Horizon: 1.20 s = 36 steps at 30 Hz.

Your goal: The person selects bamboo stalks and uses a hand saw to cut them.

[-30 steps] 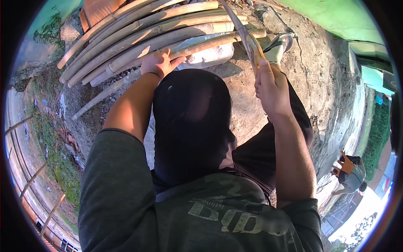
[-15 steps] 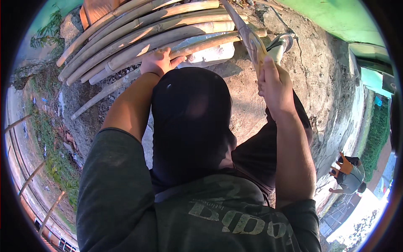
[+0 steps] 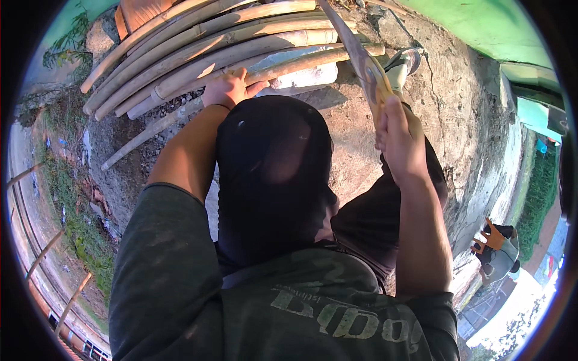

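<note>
My left hand (image 3: 227, 89) rests on a bamboo pole (image 3: 301, 62) near the front of a stack of several long bamboo poles (image 3: 198, 42) lying on the ground. My right hand (image 3: 398, 139) grips the wooden handle of a long blade (image 3: 355, 51), raised so that it points up and left over the poles. A black head covering (image 3: 274, 174) fills the middle of the view and hides what lies below it.
Cracked bare concrete ground (image 3: 457, 120) spreads to the right, bounded by a green wall (image 3: 481, 21). A white block (image 3: 310, 75) lies under the poles. An orange-and-grey object (image 3: 497, 249) sits at the right. Grass and thin rails (image 3: 54, 240) line the left.
My right hand has lifted the blade slightly higher. My left hand stays on the bamboo pole.
</note>
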Available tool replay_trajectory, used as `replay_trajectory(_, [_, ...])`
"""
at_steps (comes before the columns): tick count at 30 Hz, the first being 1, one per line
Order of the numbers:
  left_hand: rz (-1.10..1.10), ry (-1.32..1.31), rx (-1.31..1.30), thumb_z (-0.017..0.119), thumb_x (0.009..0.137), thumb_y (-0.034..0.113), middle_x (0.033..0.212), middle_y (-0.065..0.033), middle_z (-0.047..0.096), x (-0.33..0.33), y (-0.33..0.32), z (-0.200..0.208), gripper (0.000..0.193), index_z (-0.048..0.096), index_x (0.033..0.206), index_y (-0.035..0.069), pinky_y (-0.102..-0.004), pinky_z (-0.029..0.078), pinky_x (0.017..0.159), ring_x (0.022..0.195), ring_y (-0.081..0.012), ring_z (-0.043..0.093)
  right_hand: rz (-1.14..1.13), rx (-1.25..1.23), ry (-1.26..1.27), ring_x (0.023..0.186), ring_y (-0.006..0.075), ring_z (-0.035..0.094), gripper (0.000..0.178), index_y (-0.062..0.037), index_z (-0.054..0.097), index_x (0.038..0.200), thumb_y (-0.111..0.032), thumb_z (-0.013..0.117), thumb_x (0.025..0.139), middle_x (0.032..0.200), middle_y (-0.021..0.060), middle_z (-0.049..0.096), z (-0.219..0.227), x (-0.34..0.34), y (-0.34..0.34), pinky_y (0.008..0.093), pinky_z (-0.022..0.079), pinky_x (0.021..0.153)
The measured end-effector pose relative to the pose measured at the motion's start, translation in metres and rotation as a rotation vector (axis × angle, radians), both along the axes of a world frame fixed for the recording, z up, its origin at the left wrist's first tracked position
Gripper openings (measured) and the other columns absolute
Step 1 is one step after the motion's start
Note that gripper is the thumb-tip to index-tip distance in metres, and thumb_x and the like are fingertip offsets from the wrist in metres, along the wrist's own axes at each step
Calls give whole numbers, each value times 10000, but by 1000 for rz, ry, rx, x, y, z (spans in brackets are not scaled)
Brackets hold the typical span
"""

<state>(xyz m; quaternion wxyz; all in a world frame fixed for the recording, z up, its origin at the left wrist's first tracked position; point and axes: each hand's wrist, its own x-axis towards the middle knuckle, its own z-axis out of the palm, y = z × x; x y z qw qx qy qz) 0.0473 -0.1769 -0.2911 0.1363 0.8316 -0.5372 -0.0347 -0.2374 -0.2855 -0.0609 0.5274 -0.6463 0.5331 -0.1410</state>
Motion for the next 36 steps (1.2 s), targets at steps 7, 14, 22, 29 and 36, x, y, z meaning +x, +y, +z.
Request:
replay_trajectory(7, [10, -17, -29, 535, 818, 768, 707, -127, 677, 11, 13, 2, 684, 621, 865, 90, -433, 546, 574, 674, -319, 691, -71, 107, -42, 498, 64, 379, 509, -71, 485, 741, -451, 375, 1061, 592, -15, 426, 52, -46, 61, 231, 335, 485])
replay_trajectory(14, [-38, -51, -148, 536, 811, 774, 667, -130, 660, 12, 10, -2, 688, 616, 869, 93, -435, 539, 539, 637, -334, 676, -107, 117, -100, 491, 55, 354, 484, -100, 456, 710, -414, 369, 1068, 586, -31, 401, 36, -24, 34, 238, 337, 485])
replay_trajectory(22, [32, -10, 138, 519, 798, 800, 784, -134, 694, 8, 9, 10, 721, 633, 905, 96, -441, 555, 594, 731, -329, 698, -33, 118, -63, 514, 49, 387, 489, -76, 488, 751, -441, 387, 1060, 610, -28, 425, 36, -42, 51, 235, 342, 485])
replay_trajectory(29, [-20, -44, -24, 506, 826, 778, 772, -140, 692, 15, 16, 1, 718, 638, 916, 78, -431, 553, 594, 745, -323, 701, -78, 128, -47, 519, 56, 383, 502, -64, 495, 743, -441, 392, 1059, 605, -29, 426, 44, -34, 57, 225, 324, 484])
replay_trajectory(36, [43, 4, 69, 476, 798, 828, 798, -139, 700, 7, 4, -4, 746, 632, 921, 109, -432, 561, 624, 758, -323, 704, 52, 8, -30, 510, 55, 355, 502, -75, 487, 728, -442, 393, 1057, 599, -41, 417, -9, 0, 3, 245, 313, 472])
